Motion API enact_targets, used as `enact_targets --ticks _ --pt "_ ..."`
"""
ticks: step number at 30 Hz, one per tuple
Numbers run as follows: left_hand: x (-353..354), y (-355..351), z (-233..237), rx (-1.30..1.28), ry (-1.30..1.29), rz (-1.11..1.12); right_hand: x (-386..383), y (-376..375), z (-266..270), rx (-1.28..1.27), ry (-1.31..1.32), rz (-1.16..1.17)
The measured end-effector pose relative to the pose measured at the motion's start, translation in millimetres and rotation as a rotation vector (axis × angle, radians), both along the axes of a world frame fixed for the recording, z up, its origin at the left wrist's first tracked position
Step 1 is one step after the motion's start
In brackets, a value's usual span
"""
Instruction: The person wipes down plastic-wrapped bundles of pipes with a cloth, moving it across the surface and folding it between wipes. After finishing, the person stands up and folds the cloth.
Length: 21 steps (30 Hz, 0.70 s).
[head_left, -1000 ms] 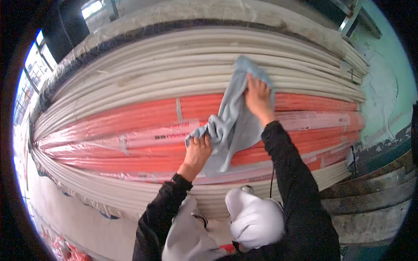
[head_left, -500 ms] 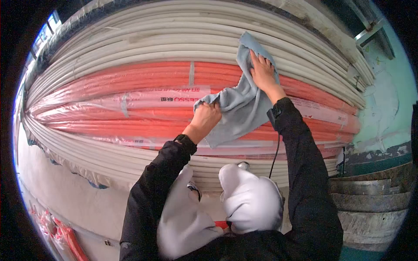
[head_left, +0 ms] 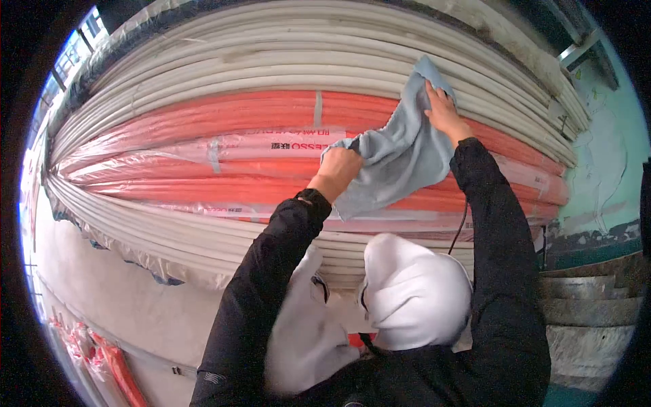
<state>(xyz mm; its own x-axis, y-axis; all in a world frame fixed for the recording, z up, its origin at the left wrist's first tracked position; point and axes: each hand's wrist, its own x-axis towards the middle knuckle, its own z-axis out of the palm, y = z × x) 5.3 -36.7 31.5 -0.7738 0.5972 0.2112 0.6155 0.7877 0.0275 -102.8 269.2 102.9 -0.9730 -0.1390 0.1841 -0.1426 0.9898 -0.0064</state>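
A grey-blue cloth [head_left: 407, 152] is spread over the red pipes wrapped in clear plastic [head_left: 264, 178], its upper corner reaching onto the white pipes [head_left: 291, 51]. My left hand [head_left: 339, 167] is closed round the cloth's bunched left edge. Higher up and to the right, my right hand [head_left: 444, 112] lies on the cloth near its top, palm down with the fingers stretched out. A dark cable hangs below my right sleeve.
More white pipes run below the red ones. At the lower left are plastic-wrapped red pipes [head_left: 122, 373] on the floor. Grey curved sheets [head_left: 586, 322] lie at the lower right, beside a pale green wall [head_left: 610, 156].
Both hands and the cloth sit further right in view, and the pipes have shifted slightly the same way. My left hand still grips the cloth, and my right hand is still on it.
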Motion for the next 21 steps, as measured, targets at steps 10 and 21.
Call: enact_targets --ticks 10,21 --pt "-0.5 -4.1 18.5 0.092 -0.014 0.110 4.4 -106.7 8.3 -0.031 0.063 0.260" --pt "-2.9 0.6 9.4 0.053 -0.082 0.054 30.0 51.3 -15.4 -0.160 0.294 0.115"
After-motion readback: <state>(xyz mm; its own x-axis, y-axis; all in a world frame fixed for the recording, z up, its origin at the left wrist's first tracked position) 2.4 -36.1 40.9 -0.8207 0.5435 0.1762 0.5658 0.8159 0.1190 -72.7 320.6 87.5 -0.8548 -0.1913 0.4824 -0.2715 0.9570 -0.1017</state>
